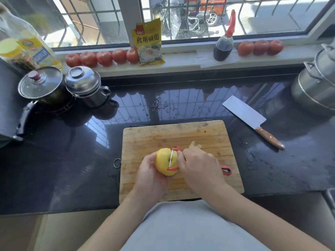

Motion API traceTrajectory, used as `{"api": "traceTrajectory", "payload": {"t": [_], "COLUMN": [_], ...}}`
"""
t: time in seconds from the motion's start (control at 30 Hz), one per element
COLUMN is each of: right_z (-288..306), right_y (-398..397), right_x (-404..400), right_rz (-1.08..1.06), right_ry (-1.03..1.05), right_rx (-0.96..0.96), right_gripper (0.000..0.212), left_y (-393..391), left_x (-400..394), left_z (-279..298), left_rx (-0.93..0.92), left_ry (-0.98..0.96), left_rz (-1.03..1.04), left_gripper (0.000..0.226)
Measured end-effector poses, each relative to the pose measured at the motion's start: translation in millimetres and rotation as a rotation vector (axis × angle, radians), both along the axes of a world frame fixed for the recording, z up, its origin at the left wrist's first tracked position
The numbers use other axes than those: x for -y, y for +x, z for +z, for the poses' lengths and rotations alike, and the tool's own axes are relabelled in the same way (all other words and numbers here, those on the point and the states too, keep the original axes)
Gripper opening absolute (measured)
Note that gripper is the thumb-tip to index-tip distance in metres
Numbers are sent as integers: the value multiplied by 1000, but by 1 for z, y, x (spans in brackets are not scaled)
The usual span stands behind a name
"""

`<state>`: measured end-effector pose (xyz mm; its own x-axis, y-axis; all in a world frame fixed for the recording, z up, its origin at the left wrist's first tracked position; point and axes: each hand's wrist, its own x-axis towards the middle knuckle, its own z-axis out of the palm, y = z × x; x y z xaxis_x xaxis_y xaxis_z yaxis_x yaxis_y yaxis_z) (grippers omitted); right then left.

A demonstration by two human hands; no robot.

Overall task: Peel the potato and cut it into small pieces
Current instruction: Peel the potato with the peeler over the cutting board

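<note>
Black worktop (pixel 72 160) carrying a cutting board (pixel 181 134): above it, the left hand (pixel 150 171) is gripping the mostly peeled potato (pixel 164 160) while the right hand (pixel 199 167) is gripping a red peeler (pixel 172 159) against it. Peeling is nearly finishing, judging by the bare yellow flesh; cutting is still waiting, with the cleaver (pixel 246 115) lying untouched nearby.

Left hand (pixel 151 171) and right hand (pixel 199 171) close together, fingers curled, forearms converging.

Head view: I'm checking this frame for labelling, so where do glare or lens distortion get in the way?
Head view: the black countertop mirrors the window bars in bright glare; the windowsill and frame bow from the wide-angle lens; the oil bottle at the left edge is smeared; the potato, peeler and cleaver stay readable.
</note>
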<state>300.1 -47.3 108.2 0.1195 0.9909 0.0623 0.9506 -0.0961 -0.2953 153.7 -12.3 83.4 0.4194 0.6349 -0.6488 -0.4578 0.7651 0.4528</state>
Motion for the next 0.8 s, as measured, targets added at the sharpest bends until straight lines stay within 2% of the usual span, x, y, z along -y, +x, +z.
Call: {"api": "traceTrajectory", "payload": {"t": [0.17,0.3,0.4,0.47,0.53,0.57,0.7,0.77,0.8], "right_z": [2,4,6,11,15,15,10,9,11], "right_y": [-5,-7,-5,-6,-3,0,3,4,4], "right_x": [-2,0,0,0,-1,-1,0,-1,-2], "right_rz": [36,36,39,69,181,234,271,282,270], "right_ry": [83,111,80,-3,-56,-93,-142,-145,-156], "right_rx": [115,184,195,227,313,326,307,336,340], "right_gripper": [41,44,46,59,94,104,83,60,56], "left_y": [3,5,6,6,5,6,8,9,10], "left_x": [3,6,8,9,12,13,19,21,22], "left_z": [1,-1,-1,0,-3,-4,-4,-6,-7], "left_rx": [-33,-157,-137,-143,-174,-195,-278,-325,-350], "left_ry": [60,192,203,218,247,261,287,338,370], "left_rz": [15,15,21,18,15,14,8,0,-5], "left_gripper": [48,42,36,31,30,32,43,42,44]}}
